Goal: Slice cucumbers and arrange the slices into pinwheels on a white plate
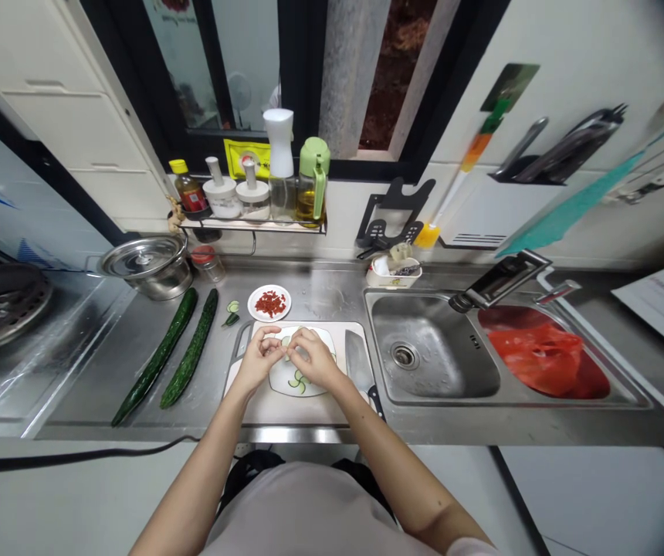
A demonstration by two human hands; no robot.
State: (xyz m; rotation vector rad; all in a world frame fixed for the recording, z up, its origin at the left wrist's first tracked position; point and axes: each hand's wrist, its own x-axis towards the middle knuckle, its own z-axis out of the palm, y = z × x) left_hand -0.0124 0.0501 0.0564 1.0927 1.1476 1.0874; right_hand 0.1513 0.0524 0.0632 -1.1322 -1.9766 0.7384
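Over a white plate, my left hand and my right hand meet with their fingertips pinched. A small pale green cucumber slice shows between them, partly hidden by the fingers. Thin cucumber slices lie fanned out on the plate below. The plate rests on a light cutting board with a grey handle. On the board's right side is a broad kitchen knife, its black handle towards me.
Left are two whole cucumbers and cucumber offcuts. A small dish of red bits stands behind the board. To the right is a sink with a faucet; a red bag fills its second basin. Bottles stand on a shelf.
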